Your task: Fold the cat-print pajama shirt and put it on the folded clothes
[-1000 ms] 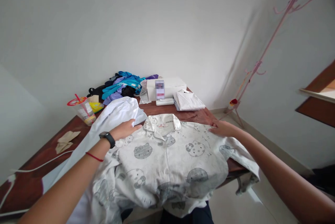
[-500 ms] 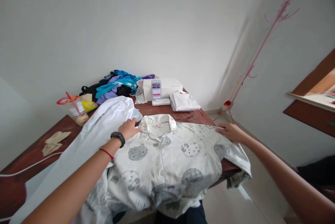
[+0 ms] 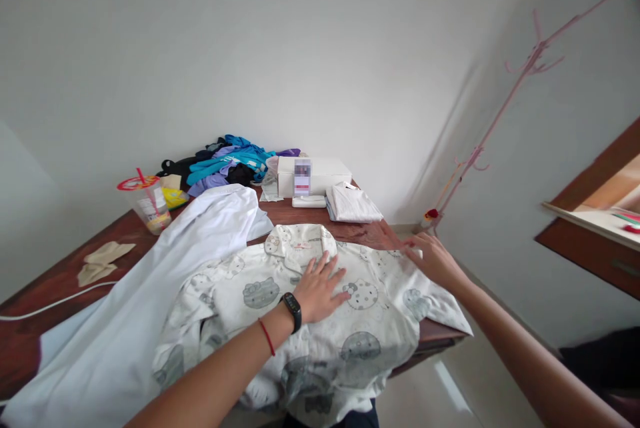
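A white pajama shirt [image 3: 360,261] printed with grey cat faces lies spread over the near edge of the table, its collar toward the wall and its hem hanging down. My left hand [image 3: 323,288], wearing a black band, rests flat on the chest just below the collar, fingers spread. At the right shoulder seam, my right hand [image 3: 425,256] pinches the fabric at the top of the sleeve. That sleeve stretches to the right, past the table's corner. Left of the shirt, a plain white garment [image 3: 165,295] runs lengthwise along the table.
On the brown table [image 3: 120,228] stand a plastic cup with a straw [image 3: 150,205], a white box [image 3: 320,175] and a folded white garment [image 3: 354,203]. A heap of clothes [image 3: 230,161] lies by the wall. A pink coat stand [image 3: 500,111] leans in view at right.
My left hand has let go of the shirt's left shoulder and moved right onto the chest, opening flat. My right hand stays at the right shoulder; the sleeve's end now lies straighter.
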`<state>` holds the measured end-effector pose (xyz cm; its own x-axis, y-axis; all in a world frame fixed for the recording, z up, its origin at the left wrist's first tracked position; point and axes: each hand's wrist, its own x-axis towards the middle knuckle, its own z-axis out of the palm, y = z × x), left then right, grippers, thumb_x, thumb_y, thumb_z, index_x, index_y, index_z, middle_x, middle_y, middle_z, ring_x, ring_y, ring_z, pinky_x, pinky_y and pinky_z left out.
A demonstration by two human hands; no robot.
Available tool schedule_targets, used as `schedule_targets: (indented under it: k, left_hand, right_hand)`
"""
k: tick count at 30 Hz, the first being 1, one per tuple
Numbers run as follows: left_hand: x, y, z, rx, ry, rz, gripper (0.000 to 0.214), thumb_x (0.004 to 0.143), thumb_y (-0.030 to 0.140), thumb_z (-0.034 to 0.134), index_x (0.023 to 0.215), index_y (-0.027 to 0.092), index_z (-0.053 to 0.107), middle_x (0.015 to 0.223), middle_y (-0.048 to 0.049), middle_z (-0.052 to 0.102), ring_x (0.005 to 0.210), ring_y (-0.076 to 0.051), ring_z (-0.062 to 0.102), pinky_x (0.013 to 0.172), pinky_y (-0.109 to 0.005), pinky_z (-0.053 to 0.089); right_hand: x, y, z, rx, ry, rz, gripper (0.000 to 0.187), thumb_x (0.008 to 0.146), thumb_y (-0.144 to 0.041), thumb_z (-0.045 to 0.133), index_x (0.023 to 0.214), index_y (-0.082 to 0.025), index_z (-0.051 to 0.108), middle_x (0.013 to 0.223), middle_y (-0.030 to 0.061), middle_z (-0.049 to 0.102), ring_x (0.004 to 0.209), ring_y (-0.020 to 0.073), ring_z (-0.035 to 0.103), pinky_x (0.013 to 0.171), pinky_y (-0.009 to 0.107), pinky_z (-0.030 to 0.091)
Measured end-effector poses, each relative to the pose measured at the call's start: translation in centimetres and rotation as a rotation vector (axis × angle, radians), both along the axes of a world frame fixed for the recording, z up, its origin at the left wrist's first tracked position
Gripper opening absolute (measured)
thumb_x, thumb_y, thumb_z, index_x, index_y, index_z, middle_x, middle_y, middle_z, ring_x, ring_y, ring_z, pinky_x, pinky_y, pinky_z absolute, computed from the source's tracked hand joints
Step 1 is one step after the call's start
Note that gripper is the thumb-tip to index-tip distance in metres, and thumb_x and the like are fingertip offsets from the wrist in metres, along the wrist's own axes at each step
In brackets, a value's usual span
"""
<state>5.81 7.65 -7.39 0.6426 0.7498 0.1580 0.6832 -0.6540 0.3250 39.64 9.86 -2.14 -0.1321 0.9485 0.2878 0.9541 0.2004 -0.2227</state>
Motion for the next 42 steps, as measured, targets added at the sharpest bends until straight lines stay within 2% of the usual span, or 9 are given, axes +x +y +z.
schedule_targets:
  k: [3, 5, 10, 14, 22, 28, 33, 38, 42]
  left_hand:
    - [0.0, 0.0, -1.3, 0.084, -0.058, 0.029, 0.059, 0.1, 0.059, 0.042, 0.145, 0.023, 0.053, 0.162, -0.0121, 0.035, 0.154, -0.035, 0.018, 0.122, -0.058, 0.019]
    - [-0.2, 0.0, -1.5, 0.102, -0.072, 0.031, 0.056, 0.099, 0.056, 0.045, 0.144, 0.023, 0.054, 0.16, -0.012, 0.039, 0.153, -0.034, 0.02, 0.122, -0.057, 0.021]
    - [-0.2, 0.0, -1.8, 0.126, -0.076, 0.03, 0.053, 0.099, 0.052, 0.047, 0.142, 0.022, 0.055, 0.159, -0.0122, 0.041, 0.153, -0.034, 0.02, 0.122, -0.057, 0.019]
    - [-0.2, 0.0, -2.1, 0.147, -0.074, 0.029, 0.053, 0.1, 0.053, 0.045, 0.142, 0.023, 0.055, 0.158, -0.0116, 0.042, 0.153, -0.034, 0.02, 0.122, -0.056, 0.019]
    - [-0.3, 0.0, -2.3, 0.149, -0.08, 0.031, 0.053, 0.099, 0.053, 0.046, 0.142, 0.023, 0.056, 0.157, -0.0123, 0.044, 0.152, -0.034, 0.022, 0.12, -0.057, 0.021]
    - [-0.4, 0.0, -2.3, 0.145, -0.088, 0.034, 0.052, 0.098, 0.052, 0.048, 0.141, 0.024, 0.056, 0.157, -0.0115, 0.044, 0.152, -0.034, 0.023, 0.12, -0.056, 0.022]
    - [-0.4, 0.1, -2.4, 0.149, -0.109, 0.036, 0.05, 0.097, 0.05, 0.05, 0.141, 0.025, 0.056, 0.157, -0.0103, 0.045, 0.152, -0.034, 0.023, 0.12, -0.057, 0.023]
    - [-0.3, 0.0, -2.2, 0.156, -0.091, 0.035, 0.05, 0.098, 0.05, 0.049, 0.14, 0.024, 0.057, 0.156, -0.0114, 0.045, 0.152, -0.034, 0.024, 0.119, -0.057, 0.024]
    - [-0.3, -0.1, -2.1, 0.157, -0.088, 0.039, 0.049, 0.098, 0.049, 0.049, 0.141, 0.025, 0.056, 0.156, -0.0107, 0.045, 0.152, -0.034, 0.024, 0.12, -0.056, 0.024]
  right_hand:
    - [-2.1, -4.9, -1.1, -0.209, 0.235, 0.02, 0.041, 0.095, -0.053, 0.044, 0.091, -0.021, 0.069, 0.08, 0.0055, 0.071, 0.074, 0.0224, 0.065, 0.068, 0.032, 0.049]
    - [-2.9, -8.4, -2.2, -0.34, 0.313, 0.036, 0.044, 0.095, -0.056, 0.043, 0.083, -0.021, 0.068, 0.07, 0.0032, 0.068, 0.069, 0.0213, 0.064, 0.066, 0.031, 0.051]
    - [-3.2, -14.2, -4.6, -0.287, 0.28, -0.06, 0.043, 0.091, -0.058, 0.05, 0.107, -0.025, 0.073, 0.108, 0.0092, 0.074, 0.096, 0.0288, 0.071, 0.085, 0.039, 0.056]
    - [-2.8, -16.2, -6.8, -0.234, 0.172, -0.083, 0.053, 0.09, -0.061, 0.048, 0.121, -0.025, 0.07, 0.135, 0.0123, 0.065, 0.125, 0.0343, 0.062, 0.103, 0.047, 0.051]
    - [-0.6, -15.0, -9.9, -0.255, 0.093, -0.121, 0.071, 0.09, -0.065, 0.044, 0.14, -0.016, 0.055, 0.153, 0.0182, 0.048, 0.146, 0.0352, 0.038, 0.12, 0.053, 0.032]
    - [0.1, -13.2, -10.7, -0.1, 0.252, -0.236, 0.064, 0.086, -0.066, 0.048, 0.129, -0.019, 0.049, 0.133, 0.0185, 0.062, 0.132, 0.0376, 0.055, 0.111, 0.056, 0.042]
    - [-0.3, -13.7, -10.3, 0.153, 0.535, -0.395, 0.05, 0.082, -0.071, 0.052, 0.103, -0.025, 0.051, 0.102, 0.0097, 0.065, 0.103, 0.0359, 0.065, 0.09, 0.053, 0.053]
    - [1.3, -12.5, -8.8, 0.281, 1.187, -0.461, 0.075, 0.079, -0.064, 0.065, 0.135, -0.029, 0.029, 0.096, 0.0017, 0.06, 0.085, 0.0251, 0.068, 0.082, 0.046, 0.058]
    - [4.7, -10.5, -8.9, 0.157, 1.335, -0.465, 0.081, 0.083, -0.062, 0.054, 0.145, -0.037, 0.008, 0.099, 0.0019, 0.055, 0.085, 0.0277, 0.069, 0.079, 0.052, 0.06]
